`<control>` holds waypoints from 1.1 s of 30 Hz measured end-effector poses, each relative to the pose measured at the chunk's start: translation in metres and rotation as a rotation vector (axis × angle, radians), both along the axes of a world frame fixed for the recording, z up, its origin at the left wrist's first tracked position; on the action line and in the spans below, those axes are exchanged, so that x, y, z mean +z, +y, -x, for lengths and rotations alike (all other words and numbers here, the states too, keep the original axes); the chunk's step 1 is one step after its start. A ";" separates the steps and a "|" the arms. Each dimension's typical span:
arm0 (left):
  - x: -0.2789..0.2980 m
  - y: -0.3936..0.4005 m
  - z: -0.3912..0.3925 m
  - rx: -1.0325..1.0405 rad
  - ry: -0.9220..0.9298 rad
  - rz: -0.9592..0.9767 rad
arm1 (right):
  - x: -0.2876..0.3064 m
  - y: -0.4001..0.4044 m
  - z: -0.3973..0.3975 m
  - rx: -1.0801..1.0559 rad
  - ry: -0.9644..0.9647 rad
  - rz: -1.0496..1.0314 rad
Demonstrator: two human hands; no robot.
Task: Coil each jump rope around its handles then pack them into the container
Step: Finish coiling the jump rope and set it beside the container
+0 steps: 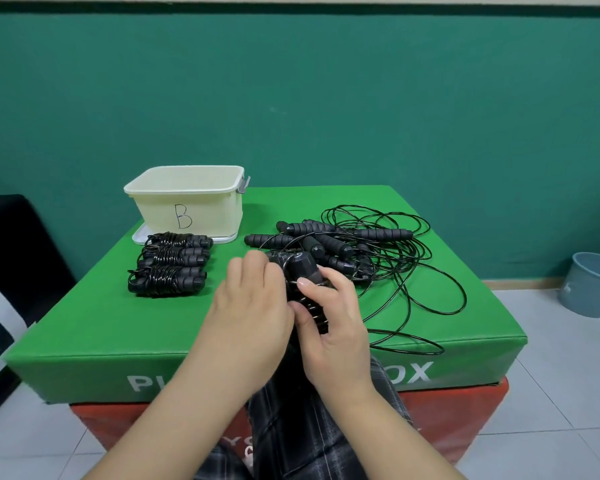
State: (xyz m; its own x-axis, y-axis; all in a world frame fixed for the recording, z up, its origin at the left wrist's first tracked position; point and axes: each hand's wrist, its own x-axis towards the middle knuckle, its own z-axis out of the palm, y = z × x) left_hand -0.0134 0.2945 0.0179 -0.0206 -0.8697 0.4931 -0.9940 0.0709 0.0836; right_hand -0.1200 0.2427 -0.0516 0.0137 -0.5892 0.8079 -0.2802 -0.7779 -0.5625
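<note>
- Step in hand, as I judge it: winding the cord of one jump rope [305,271] round its paired handles, held above the near edge of the green padded box [118,327].
- Right hand [329,327]: fingers and thumb curled round the handle pair, thumb pressing a cord turn in place. Left hand [253,306]: fingers curled at the far end of the bundle; it appears to pinch the cord, though the contact is hidden behind the hand.
- Three coiled ropes [168,263] lie in a row just in front of the cream container marked "B" [187,206]; none visibly packed yet.
- Uncoiled ropes [354,244] lie tangled to the right; loose cord trails toward the near edge.
- To do well: keep both handles flush and parallel, lay turns side by side under steady tension, keep the thumb on the last turn.
- Risk: trailing cord may snag the tangle and drag other ropes; draw slack free first.
</note>
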 end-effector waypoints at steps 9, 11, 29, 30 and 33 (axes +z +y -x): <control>0.013 -0.013 -0.009 -0.075 0.100 -0.299 | 0.003 -0.006 0.004 0.034 0.053 -0.096; 0.019 -0.012 -0.012 -0.114 0.100 -0.292 | 0.004 -0.004 0.005 0.054 0.062 -0.103; 0.003 0.005 -0.008 -0.138 0.577 -0.053 | 0.052 0.000 -0.005 -0.058 0.569 -0.734; 0.004 0.007 -0.010 -0.146 0.552 -0.050 | 0.053 0.000 -0.006 -0.051 0.569 -0.728; -0.003 0.002 -0.020 -0.164 0.553 -0.074 | 0.049 0.002 -0.004 -0.040 0.545 -0.696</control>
